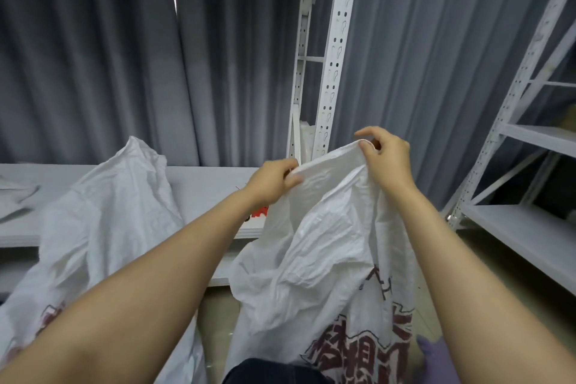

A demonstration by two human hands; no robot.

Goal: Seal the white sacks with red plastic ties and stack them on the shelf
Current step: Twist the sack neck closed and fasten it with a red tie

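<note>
white sack (327,243) held up before shelf (202,184) front edge, rim pinched by left hand (274,182) and right hand (388,156), fingers curled on hem. mouth ungathered: hem could be lost, sack slumped. red tie (260,212) at shelf edge, half hidden, could be knocked off by left forearm.

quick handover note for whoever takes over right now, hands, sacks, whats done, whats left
Left hand pinches the top edge of the front sack; right hand grips the same edge, higher up.
Second sack leans on the low shelf to the left, no tie visible on it.
Red item on the shelf edge behind the left wrist, possibly the ties.
Done: nothing sealed or stacked that shows.
Left: tie both sacks, stack them.
</note>
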